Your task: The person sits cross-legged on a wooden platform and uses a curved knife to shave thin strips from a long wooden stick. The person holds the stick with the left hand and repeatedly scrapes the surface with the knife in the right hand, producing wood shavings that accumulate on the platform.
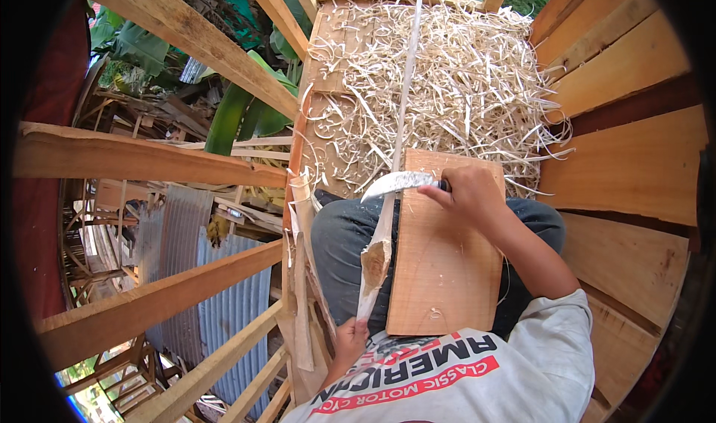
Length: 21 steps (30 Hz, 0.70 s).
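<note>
My right hand (471, 194) is closed around the dark handle of a knife (397, 185) with a broad, curved, whitish blade that points left. The blade lies across a long pale bamboo-like strip (403, 128), which runs from my lap out to the far railing. Near my left thigh the strip widens into a brown, rough hollow (375, 265). My left hand (350, 341) grips the strip's near end, low beside my shirt. A flat wooden board (447, 266) rests across my lap, just right of the strip.
Curled pale shavings (455, 87) are heaped on the wooden floor (328, 72) ahead of my crossed legs. A slatted wooden railing (156, 158) stands at the left, with corrugated sheets (231, 289) beyond and below it. Wooden planks (619, 165) wall the right side.
</note>
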Tool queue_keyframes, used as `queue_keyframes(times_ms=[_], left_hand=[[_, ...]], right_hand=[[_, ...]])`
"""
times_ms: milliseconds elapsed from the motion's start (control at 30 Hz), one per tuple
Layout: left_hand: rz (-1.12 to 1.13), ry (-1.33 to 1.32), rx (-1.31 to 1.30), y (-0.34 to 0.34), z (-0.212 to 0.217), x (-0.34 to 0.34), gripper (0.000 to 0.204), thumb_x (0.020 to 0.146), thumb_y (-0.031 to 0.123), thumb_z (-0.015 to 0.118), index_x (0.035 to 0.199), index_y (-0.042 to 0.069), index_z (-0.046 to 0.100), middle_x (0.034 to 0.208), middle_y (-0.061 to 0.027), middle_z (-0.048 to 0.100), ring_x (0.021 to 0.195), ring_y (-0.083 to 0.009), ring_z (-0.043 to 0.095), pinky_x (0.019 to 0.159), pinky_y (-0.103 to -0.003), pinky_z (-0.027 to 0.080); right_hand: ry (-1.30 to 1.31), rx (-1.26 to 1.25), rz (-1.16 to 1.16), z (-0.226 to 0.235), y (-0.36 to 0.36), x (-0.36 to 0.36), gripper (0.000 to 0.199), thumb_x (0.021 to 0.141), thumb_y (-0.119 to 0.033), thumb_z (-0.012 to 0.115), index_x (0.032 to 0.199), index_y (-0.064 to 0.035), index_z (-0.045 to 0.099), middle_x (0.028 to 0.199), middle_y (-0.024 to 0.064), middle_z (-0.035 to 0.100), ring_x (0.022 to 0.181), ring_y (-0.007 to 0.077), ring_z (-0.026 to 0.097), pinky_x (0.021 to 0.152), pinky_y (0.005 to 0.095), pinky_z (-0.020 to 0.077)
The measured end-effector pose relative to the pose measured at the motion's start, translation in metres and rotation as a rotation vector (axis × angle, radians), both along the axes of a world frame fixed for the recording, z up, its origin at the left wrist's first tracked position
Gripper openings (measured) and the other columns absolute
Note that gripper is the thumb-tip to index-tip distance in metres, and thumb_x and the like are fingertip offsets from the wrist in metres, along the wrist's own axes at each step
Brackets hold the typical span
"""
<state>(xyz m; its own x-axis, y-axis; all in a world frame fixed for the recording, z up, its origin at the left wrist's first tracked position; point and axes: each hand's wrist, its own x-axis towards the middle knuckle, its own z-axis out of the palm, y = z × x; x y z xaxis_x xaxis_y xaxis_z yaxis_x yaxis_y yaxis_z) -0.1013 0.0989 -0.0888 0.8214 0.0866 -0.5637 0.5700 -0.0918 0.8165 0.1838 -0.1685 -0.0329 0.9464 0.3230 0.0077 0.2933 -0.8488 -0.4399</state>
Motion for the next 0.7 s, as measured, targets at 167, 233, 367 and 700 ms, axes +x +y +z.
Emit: queue_keyframes(times_ms=[167,233,367,700], left_hand=[[-0.031,-0.01,0.041,0.001,-0.014,0.0,0.049,0.095,0.037,0.05,0.066,-0.002,0.052,0.053,-0.0024,0.05,0.05,-0.0077,0.047,0.047,-0.026,0.038],[-0.027,-0.002,0.036,0.0,-0.01,0.003,0.048,0.095,0.037,0.05,0.066,-0.002,0.052,0.053,-0.003,0.051,0.051,-0.0077,0.048,0.048,-0.026,0.039],[-0.026,-0.007,-0.011,0.005,-0.018,0.0,0.047,0.095,0.035,0.051,0.066,-0.002,0.052,0.053,-0.0032,0.052,0.051,-0.0075,0.048,0.047,-0.026,0.039],[-0.049,0.005,-0.045,0.007,-0.022,0.002,0.044,0.093,0.032,0.054,0.065,-0.002,0.053,0.052,-0.0047,0.053,0.05,-0.0082,0.051,0.047,-0.026,0.041]], right_hand=[[-0.132,-0.053,0.012,-0.005,0.002,0.035,0.066,0.075,-0.065,0.058,0.052,-0.0033,0.054,0.047,0.0124,0.052,0.044,0.0285,0.054,0.046,0.0376,0.0439],[-0.188,-0.061,0.017,-0.017,0.003,0.051,0.068,0.073,-0.068,0.057,0.052,-0.0036,0.053,0.047,0.0114,0.052,0.042,0.028,0.053,0.044,0.037,0.0441],[-0.138,-0.096,-0.069,-0.022,0.01,0.086,0.071,0.073,-0.071,0.055,0.05,-0.0042,0.052,0.044,0.0083,0.049,0.04,0.0241,0.052,0.042,0.0349,0.0431],[-0.094,0.2,-0.472,-0.042,-0.027,0.221,0.078,0.085,-0.069,0.04,0.054,0.0002,0.056,0.048,0.0115,0.052,0.043,0.0229,0.05,0.045,0.0366,0.042]])
